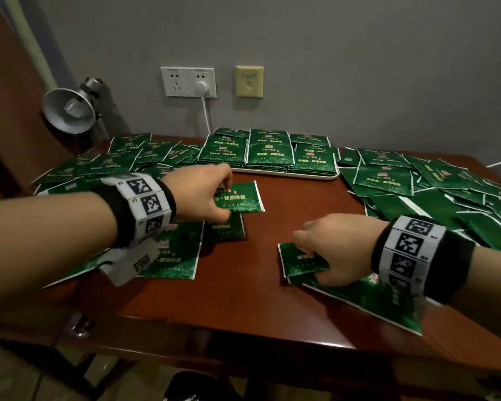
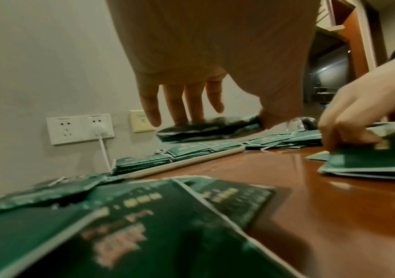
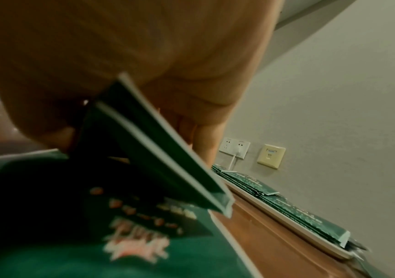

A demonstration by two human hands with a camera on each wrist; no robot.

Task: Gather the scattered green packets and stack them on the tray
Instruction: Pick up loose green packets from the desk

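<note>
While each hand's grip pinches glossy green packets (image 1: 239, 198), stacks fill the tray (image 1: 315, 178).

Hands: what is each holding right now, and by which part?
Left hand pinches a green packet by its left end. Right hand grips a small stack of packets at its right side.

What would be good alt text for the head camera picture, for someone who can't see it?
Two hands gather green packets on a wooden table: the left hand pinches a small stack of packets, the right hand grips another packet bundle. Behind them, a white tray holds neat stacks; loose packets lie on both sides.
</note>
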